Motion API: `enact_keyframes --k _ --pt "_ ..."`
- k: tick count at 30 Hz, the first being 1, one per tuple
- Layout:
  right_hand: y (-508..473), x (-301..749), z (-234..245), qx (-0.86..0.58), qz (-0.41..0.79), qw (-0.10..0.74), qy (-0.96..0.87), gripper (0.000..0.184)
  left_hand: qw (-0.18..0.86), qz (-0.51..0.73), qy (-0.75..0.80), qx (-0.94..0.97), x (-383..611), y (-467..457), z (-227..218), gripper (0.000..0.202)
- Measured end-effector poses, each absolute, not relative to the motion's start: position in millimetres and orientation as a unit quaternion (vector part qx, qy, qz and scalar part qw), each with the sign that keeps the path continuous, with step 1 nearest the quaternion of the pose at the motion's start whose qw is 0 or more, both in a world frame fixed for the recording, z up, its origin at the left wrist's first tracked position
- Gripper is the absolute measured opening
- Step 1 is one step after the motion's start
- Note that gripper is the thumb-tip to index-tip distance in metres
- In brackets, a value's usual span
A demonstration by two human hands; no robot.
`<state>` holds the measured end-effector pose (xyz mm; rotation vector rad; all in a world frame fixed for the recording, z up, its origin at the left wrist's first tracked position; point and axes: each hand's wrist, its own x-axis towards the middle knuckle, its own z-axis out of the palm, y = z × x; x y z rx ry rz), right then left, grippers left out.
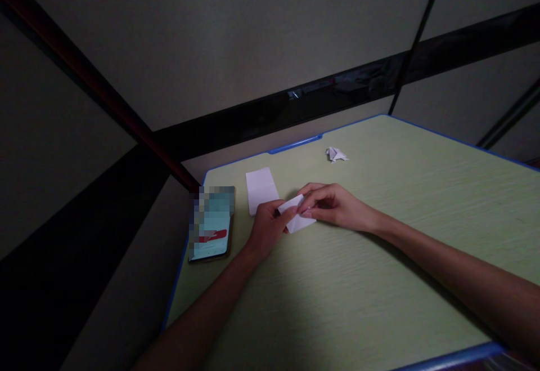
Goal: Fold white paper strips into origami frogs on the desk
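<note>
Between my two hands is a small white piece of folded paper (pixel 300 222), with crease lines showing on its face. My left hand (pixel 270 226) grips its left side, the thumb lying on top and the fingers mostly hidden underneath. From the right, my right hand (pixel 333 205) pinches the paper's upper right part between thumb and fingers. Just behind my left hand, a white sheet of paper (pixel 261 186) lies flat on the table. Farther back sits a small folded white paper figure (pixel 336 154).
A phone (pixel 211 236) with a lit screen, partly blurred out, lies at the table's left edge. The light green table (pixel 337 292) has a blue rim and a blue raised strip (pixel 295 144) at its back. Grey panels with a dark glossy band stand behind it.
</note>
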<state>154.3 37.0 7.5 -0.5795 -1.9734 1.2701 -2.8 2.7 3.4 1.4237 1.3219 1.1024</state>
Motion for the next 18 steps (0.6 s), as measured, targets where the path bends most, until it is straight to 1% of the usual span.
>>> enact_keyframes --k 6,13,18 --pt "38.0 153.9 8.4 -0.234 0.517 0.371 -0.735 0.006 0.435 0.441 0.533 0.576 -3.1 3.6 3.1 0.024" --pt "36.2 152.8 9.7 -0.278 0.518 0.399 -0.704 0.008 0.435 0.439 0.535 0.575 -3.3 3.0 3.4 0.025" --pt "34.8 150.9 10.6 -0.339 0.544 0.383 -0.665 0.011 0.431 0.437 0.54 0.576 -3.1 2.2 3.6 0.024"
